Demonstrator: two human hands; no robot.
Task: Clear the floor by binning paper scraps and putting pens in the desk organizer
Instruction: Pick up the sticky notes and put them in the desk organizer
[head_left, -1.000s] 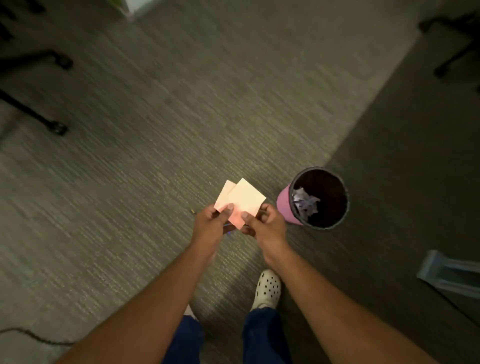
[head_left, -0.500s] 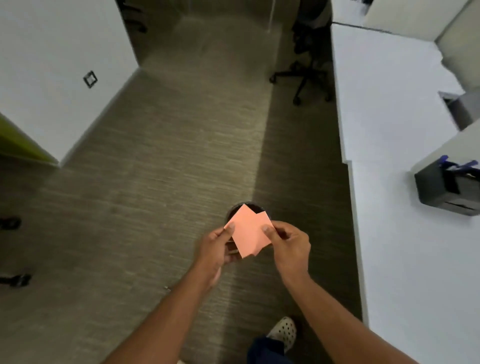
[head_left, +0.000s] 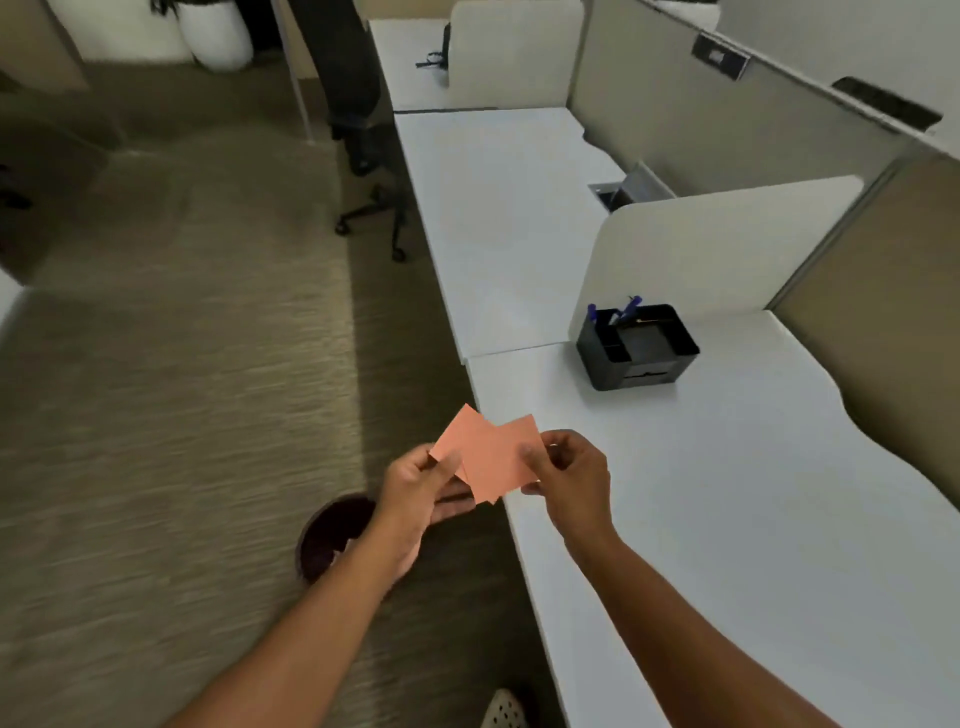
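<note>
Paper scraps (head_left: 491, 457) | left hand (head_left: 415, 486) pinching | right hand (head_left: 569, 470) pinching

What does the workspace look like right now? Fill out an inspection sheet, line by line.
Surface: white desk, bare near the front edge; grey carpet beside it.
Job's things: orange paper scraps held between both hands; dark bin on the carpet, partly hidden by the left arm; black desk organizer on the desk with blue pens standing in it.
Clutter: nothing seen on the visible floor.
Grippers: left hand and right hand each pinch the scraps.
Cables: nothing seen.
Surroundings: office chair, cubicle dividers, white planters.
</note>
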